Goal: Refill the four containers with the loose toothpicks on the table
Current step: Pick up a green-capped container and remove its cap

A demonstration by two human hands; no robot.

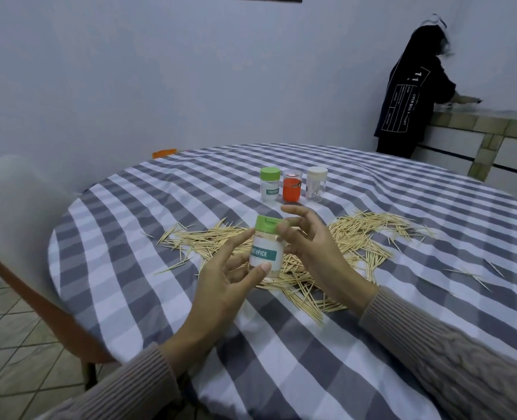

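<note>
My left hand holds a clear toothpick container upright above the table, thumb and fingers round its labelled body. Its green flip lid is on. My right hand touches the lid's right side with thumb and fingertip, the other fingers spread. Loose toothpicks lie in a wide heap on the checked cloth behind and under my hands. Three more containers stand further back: a green-lidded one, an orange one and a clear white-lidded one.
The round table wears a grey and white checked cloth. A chair stands at its left. A few stray toothpicks lie at the right. A person in a dark top stands at a counter far right.
</note>
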